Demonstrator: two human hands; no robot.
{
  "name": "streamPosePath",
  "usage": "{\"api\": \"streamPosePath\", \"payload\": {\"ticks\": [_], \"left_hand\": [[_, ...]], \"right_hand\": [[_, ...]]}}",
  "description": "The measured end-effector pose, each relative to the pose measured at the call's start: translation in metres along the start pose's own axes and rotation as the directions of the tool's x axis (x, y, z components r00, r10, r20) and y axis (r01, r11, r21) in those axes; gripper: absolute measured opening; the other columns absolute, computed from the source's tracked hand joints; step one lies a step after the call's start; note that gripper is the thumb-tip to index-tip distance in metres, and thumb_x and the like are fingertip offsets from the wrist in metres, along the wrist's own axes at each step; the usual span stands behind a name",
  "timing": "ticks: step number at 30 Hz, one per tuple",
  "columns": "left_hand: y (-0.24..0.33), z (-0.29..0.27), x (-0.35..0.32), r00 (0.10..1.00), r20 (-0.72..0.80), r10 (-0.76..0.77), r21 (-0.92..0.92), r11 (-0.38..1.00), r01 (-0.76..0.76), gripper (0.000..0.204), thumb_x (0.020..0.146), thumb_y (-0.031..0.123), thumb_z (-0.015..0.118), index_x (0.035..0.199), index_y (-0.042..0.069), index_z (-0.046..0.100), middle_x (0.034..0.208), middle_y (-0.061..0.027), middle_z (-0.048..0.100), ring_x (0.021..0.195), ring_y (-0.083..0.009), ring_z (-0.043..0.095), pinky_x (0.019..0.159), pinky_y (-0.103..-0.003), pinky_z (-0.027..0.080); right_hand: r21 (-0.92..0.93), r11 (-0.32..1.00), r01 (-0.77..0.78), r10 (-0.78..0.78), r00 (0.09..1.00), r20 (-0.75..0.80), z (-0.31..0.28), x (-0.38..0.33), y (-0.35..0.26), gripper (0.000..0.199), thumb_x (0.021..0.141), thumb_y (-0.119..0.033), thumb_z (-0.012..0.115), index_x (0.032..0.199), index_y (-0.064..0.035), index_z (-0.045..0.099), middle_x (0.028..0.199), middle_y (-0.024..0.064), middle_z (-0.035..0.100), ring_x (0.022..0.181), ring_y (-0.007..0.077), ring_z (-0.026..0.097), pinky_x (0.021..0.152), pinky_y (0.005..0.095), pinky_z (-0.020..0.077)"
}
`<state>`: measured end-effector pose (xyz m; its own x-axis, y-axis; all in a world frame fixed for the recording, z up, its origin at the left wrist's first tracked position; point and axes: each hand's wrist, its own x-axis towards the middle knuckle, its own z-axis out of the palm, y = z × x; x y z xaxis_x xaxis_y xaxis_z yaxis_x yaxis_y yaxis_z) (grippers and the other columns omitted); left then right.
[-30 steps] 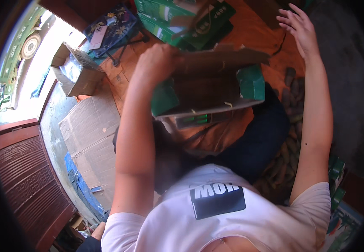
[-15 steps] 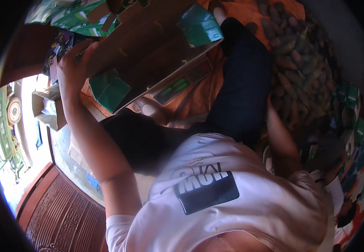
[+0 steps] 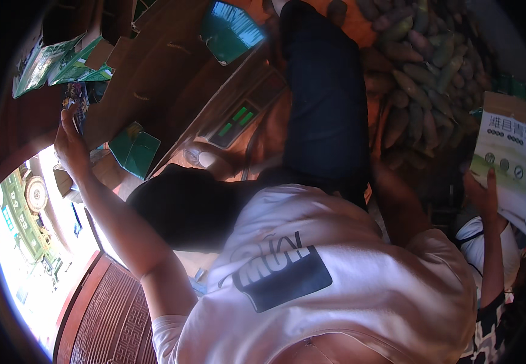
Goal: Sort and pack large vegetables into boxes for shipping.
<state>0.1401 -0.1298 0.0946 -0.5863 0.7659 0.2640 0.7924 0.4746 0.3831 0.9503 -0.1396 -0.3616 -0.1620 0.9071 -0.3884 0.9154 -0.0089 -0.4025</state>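
A large open cardboard box (image 3: 160,70), brown inside with green flaps, tilts across the upper left. Beneath its near edge is a scale (image 3: 235,124) with a lit green display. My left hand (image 3: 72,145) is raised just left of the box, apart from it, fingers pointing up and nothing visible held. My right hand (image 3: 380,165) hangs beside my dark-trousered leg, near a heap of sweet potatoes (image 3: 420,76); shadow and the leg hide its fingers. At the right, another person's hand (image 3: 484,193) holds a white and green bag (image 3: 514,161).
An orange sheet (image 3: 360,24) lies under the sweet potatoes. More green and brown cartons (image 3: 81,64) stand at the upper left. A carved wooden panel (image 3: 117,315) is at the lower left. Beyond a bright opening stands a green vehicle (image 3: 26,206).
My left hand has come off the box's side and moved left. The view has shifted, so the box sits farther left. Another person's hand with the bag has come in at the right.
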Motion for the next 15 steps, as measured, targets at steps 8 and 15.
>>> {"api": "streamPosePath", "payload": {"ticks": [8, 15], "left_hand": [[-0.042, -0.027, -0.027, 0.993, -0.058, -0.105, -0.21, 0.974, 0.091, 0.055, 0.109, 0.045, 0.039, 0.128, 0.003, 0.069, 0.126, -0.0138, 0.07, 0.121, -0.0243, 0.063, 0.106, -0.037, 0.046], [-0.062, 0.02, -0.033, 0.984, -0.039, -0.171, -0.396, 0.907, 0.142, 0.056, 0.109, 0.044, 0.04, 0.129, -0.001, 0.067, 0.127, -0.0169, 0.069, 0.121, -0.0235, 0.062, 0.108, -0.037, 0.045]], "right_hand": [[-0.211, 0.968, 0.134, -0.085, 0.97, 0.227, 0.068, 0.023, 0.033, 0.039, 0.103, -0.016, 0.046, 0.137, 0.0026, 0.053, 0.131, 0.023, 0.06, 0.118, 0.0312, 0.062, 0.102, 0.0414, 0.0476], [-0.467, 0.871, 0.155, 0.02, 0.937, 0.348, 0.049, -0.001, 0.127, 0.042, 0.103, -0.021, 0.045, 0.137, 0.0028, 0.052, 0.133, 0.0246, 0.058, 0.12, 0.0331, 0.061, 0.104, 0.0433, 0.0462]]}}
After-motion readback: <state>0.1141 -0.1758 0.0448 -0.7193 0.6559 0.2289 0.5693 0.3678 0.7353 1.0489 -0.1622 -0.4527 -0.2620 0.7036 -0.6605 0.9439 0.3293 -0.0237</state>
